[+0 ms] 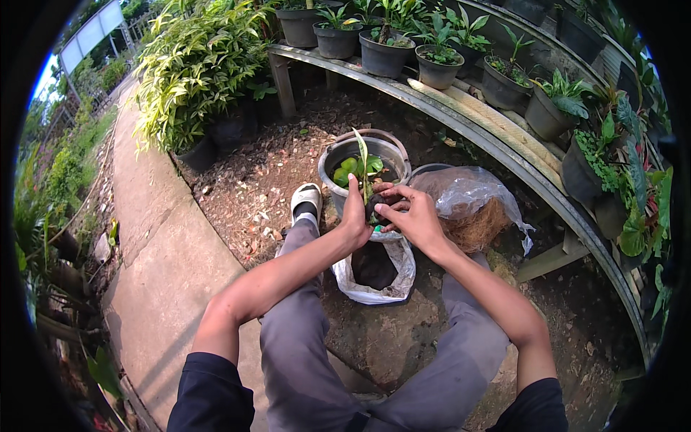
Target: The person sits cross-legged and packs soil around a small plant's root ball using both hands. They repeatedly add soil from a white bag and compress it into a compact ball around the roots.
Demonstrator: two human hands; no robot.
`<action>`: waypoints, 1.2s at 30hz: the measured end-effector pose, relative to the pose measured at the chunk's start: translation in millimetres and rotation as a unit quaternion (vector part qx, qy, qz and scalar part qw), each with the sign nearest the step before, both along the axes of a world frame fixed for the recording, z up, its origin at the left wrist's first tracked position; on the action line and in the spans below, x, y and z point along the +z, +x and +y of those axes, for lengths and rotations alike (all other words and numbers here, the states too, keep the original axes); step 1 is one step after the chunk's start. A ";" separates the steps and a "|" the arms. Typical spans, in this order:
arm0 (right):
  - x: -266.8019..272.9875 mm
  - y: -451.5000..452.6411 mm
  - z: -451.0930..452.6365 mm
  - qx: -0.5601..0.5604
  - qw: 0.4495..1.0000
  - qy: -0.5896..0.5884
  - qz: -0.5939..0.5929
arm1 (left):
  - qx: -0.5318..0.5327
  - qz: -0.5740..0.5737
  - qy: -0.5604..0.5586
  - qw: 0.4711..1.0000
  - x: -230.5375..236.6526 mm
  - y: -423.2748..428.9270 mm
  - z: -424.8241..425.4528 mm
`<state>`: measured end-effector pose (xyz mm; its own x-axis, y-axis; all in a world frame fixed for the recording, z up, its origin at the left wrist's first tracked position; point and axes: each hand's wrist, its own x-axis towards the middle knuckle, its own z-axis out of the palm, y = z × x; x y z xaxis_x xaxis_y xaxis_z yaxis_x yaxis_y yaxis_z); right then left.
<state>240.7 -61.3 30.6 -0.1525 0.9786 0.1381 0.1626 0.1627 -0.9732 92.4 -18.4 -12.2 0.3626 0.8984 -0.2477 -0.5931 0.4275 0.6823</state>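
Between my hands stands a small upright plant with a long variegated leaf [363,154] and a dark clump of soil [376,208] at its base. My left hand [354,208] holds the plant's lower part from the left, thumb pointing up. From the right, my right hand [413,211] has its fingertips on the soil clump. Just below the hands, a white plastic sack [399,281] with a rolled-down rim holds dark soil [372,265]. Behind the hands is a grey plastic bucket [327,162] with round green leaves [348,170] in it.
Brown coconut-like fibre [475,227] lies under a clear plastic bag [464,189] on the right. A curved bench [453,116] bears several potted plants [383,54]. At the left are a leafy bush [200,70] and a concrete path [167,232]. My shoe [306,198] rests near the bucket.
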 end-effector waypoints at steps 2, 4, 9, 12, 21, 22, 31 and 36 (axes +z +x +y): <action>-1.8 -2.2 2.0 -0.007 0.999 0.043 -0.029 | 0.010 -0.026 -0.012 1.000 1.8 1.8 1.4; -2.0 -2.1 4.8 -0.021 0.994 0.081 -0.066 | 0.027 -0.044 -0.034 0.998 4.7 3.3 3.3; -1.8 1.2 3.5 -0.038 0.994 0.084 -0.061 | 0.016 -0.128 -0.028 0.991 11.1 8.2 4.0; -1.7 -0.7 0.1 -0.083 0.973 0.175 -0.127 | 0.007 -0.144 -0.040 0.989 12.2 10.0 2.2; 7.0 5.7 -0.4 0.005 0.988 0.131 -0.085 | 0.106 0.034 -0.044 0.993 10.5 -5.0 18.8; 5.4 2.0 1.3 0.068 0.984 0.030 0.165 | 0.095 0.051 -0.039 0.993 10.9 -8.5 20.2; -8.3 20.5 4.4 -0.002 0.997 0.017 0.073 | 0.021 0.090 -0.093 0.991 13.2 -13.3 13.9; -16.3 13.2 1.7 0.021 0.997 -0.013 0.067 | -0.007 0.051 -0.086 0.995 16.1 -13.8 14.7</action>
